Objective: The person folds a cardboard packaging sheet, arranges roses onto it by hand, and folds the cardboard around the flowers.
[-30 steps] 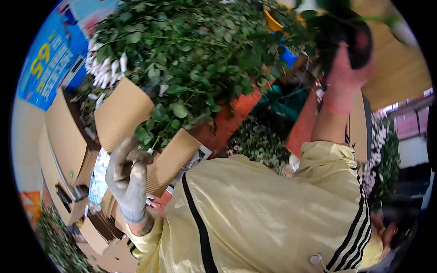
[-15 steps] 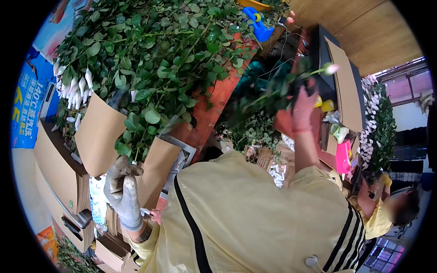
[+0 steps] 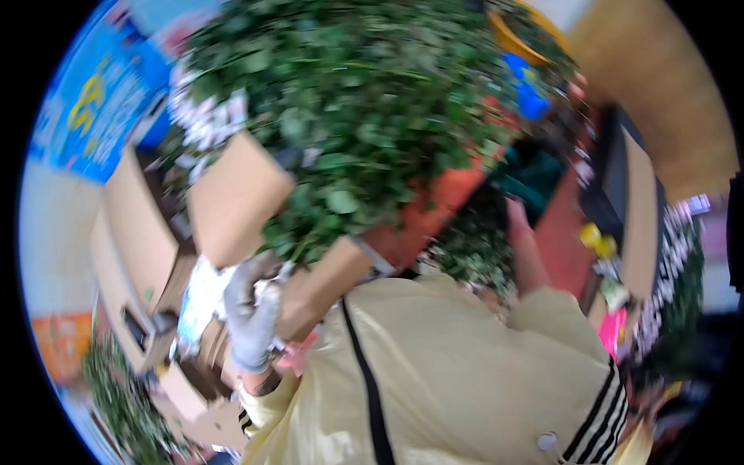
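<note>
My left hand, in a pale grey work glove, is beside the corrugated cardboard sheet and a second cardboard piece. Its fingers are curled; what they hold, if anything, cannot be made out in the blur. Leafy rose stems lie heaped beyond it, with white-wrapped buds at their left end. On the other side, my right hand reaches down by dark green material. Blur and foliage hide its fingers. No rose shows clearly in it.
A blue tape dispenser and a yellow basin stand at the far end of the red table. Stacked cardboard is at left. More leafy stems lie below the table edge. A pink container is at right.
The view has swung, shifting the scene rightward and blurring it. My right hand has dropped from its raised position; the pink-white rose it held no longer shows. My left hand stays by the cardboard.
</note>
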`<action>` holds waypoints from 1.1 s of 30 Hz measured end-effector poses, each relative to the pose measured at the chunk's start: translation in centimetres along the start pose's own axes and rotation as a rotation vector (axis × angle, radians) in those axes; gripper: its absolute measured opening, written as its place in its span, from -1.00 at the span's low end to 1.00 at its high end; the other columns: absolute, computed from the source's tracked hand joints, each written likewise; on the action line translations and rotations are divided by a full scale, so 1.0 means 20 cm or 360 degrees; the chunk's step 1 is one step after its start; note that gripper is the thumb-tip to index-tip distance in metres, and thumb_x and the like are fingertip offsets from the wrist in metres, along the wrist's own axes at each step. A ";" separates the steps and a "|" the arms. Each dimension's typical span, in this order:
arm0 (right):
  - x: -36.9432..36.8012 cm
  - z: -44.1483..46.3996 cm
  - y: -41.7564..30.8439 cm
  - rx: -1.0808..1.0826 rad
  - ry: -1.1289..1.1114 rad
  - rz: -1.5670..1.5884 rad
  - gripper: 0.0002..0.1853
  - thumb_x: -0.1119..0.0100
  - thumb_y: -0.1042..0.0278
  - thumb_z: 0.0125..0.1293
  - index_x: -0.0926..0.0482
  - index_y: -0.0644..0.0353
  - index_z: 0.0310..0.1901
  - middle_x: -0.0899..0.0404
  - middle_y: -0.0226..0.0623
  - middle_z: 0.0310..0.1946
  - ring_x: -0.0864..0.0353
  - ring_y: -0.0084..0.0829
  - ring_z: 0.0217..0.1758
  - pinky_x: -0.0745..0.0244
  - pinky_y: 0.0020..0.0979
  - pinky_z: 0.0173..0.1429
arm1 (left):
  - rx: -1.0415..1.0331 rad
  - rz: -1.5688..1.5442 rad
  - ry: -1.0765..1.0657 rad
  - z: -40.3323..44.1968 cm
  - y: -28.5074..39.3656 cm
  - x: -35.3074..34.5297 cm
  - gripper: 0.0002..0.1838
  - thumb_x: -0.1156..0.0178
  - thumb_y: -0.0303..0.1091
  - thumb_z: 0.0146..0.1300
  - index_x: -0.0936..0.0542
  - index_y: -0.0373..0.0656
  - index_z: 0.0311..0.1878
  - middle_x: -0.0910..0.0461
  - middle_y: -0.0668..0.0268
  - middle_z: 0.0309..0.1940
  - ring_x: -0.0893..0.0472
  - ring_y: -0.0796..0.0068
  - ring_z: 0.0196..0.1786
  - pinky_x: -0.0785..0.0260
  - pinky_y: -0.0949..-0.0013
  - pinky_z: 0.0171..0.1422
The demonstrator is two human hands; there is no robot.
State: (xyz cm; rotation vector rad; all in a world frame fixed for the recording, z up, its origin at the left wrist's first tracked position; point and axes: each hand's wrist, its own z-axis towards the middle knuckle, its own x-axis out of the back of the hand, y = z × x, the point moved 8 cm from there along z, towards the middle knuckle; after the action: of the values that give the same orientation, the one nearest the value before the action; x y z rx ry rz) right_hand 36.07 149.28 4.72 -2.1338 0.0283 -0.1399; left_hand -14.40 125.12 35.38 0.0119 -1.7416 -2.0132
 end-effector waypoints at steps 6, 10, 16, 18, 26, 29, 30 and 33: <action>-0.79 -0.93 -0.95 0.0621 -0.1052 -0.0358 -0.71 -0.28 0.30 0.09 -0.56 0.21 -0.16 -0.58 -0.31 -0.40 -0.57 -0.40 -0.37 -0.42 -0.52 -0.26 | 0.0238 0.0446 0.0291 -0.16 -0.17 0.39 -0.72 -0.11 -0.60 0.06 -0.56 -0.33 -0.11 -0.56 0.25 -0.22 -0.55 0.52 -0.20 -0.40 0.46 -0.07; -1.37 -1.41 -1.23 0.1666 -0.2061 -0.1179 -0.62 -0.30 0.23 0.01 -0.55 0.20 -0.12 -0.58 -0.24 -0.31 -0.56 -0.20 -0.17 -0.40 -0.38 -0.04 | 0.0226 0.0807 -0.0160 -0.13 -0.28 0.37 -0.72 -0.23 -0.50 0.00 -0.60 -0.23 -0.14 -0.58 0.21 -0.28 -0.59 0.42 -0.29 -0.44 0.44 -0.19; -2.13 -1.59 -0.87 0.2783 -0.2045 -0.2097 -0.70 -0.17 0.19 0.08 -0.45 0.02 -0.14 -0.51 -0.40 -0.29 -0.54 -0.39 -0.13 -0.41 -0.32 -0.05 | 0.0266 0.1246 -0.0228 -0.14 -0.56 0.29 -0.56 -0.28 -0.24 -0.04 -0.56 -0.08 -0.01 -0.53 0.22 -0.08 -0.51 0.17 -0.04 -0.35 0.19 0.05; -2.27 -1.57 -0.70 0.2741 -0.2180 -0.2540 -0.73 -0.18 0.20 0.08 -0.43 0.05 -0.19 -0.49 -0.39 -0.38 -0.55 -0.40 -0.23 -0.41 -0.34 -0.08 | 0.0375 0.1277 -0.0258 -0.17 -0.67 0.29 -0.53 -0.29 -0.25 -0.04 -0.54 -0.09 0.02 -0.52 0.21 -0.04 -0.50 0.15 -0.04 -0.34 0.17 0.05; -2.15 -1.09 -0.56 0.1451 -0.2621 -0.1516 -0.91 -0.01 0.33 0.19 -0.35 0.10 -0.39 -0.25 -0.46 -0.59 -0.31 -0.49 -0.56 -0.34 -0.49 -0.06 | 0.0225 0.1135 -0.0114 -0.24 -0.77 0.30 -0.50 -0.21 -0.38 0.00 -0.50 -0.08 0.11 -0.53 0.23 -0.29 -0.50 0.17 -0.22 -0.30 0.16 -0.10; -2.13 -1.20 -1.01 0.1953 -0.2135 -0.1690 -0.95 -0.02 0.35 0.15 -0.38 0.04 -0.37 -0.29 -0.49 -0.56 -0.35 -0.55 -0.54 -0.37 -0.57 -0.17 | 0.0148 0.1210 -0.0073 -0.22 -0.77 0.30 -0.50 -0.21 -0.38 0.00 -0.51 -0.10 0.10 -0.49 0.23 -0.36 -0.47 0.18 -0.26 -0.30 0.20 -0.13; -2.14 -1.29 -1.16 0.2110 -0.1995 -0.1718 -0.96 -0.03 0.35 0.14 -0.39 0.02 -0.36 -0.31 -0.49 -0.55 -0.36 -0.57 -0.53 -0.38 -0.60 -0.21 | 0.0148 0.1207 -0.0080 -0.21 -0.76 0.29 -0.50 -0.21 -0.38 0.00 -0.51 -0.10 0.10 -0.49 0.23 -0.36 -0.47 0.18 -0.26 -0.30 0.20 -0.13; -2.00 -1.48 -1.66 0.2665 -0.1164 -0.2088 -0.53 -0.16 0.45 -0.03 -0.46 -0.03 0.01 -0.45 -0.38 -0.15 -0.43 -0.46 -0.09 -0.35 -0.45 -0.01 | 0.0101 0.1087 -0.0068 -0.24 -0.74 0.29 -0.52 -0.20 -0.37 0.03 -0.51 -0.10 0.11 -0.50 0.22 -0.34 -0.48 0.17 -0.23 -0.31 0.17 -0.12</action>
State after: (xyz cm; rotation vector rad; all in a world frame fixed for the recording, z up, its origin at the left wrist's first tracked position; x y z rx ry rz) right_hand -8.16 145.22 44.92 -0.1683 -1.3779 -0.0628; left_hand -23.24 119.74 22.33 -0.5346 -1.5476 -1.4607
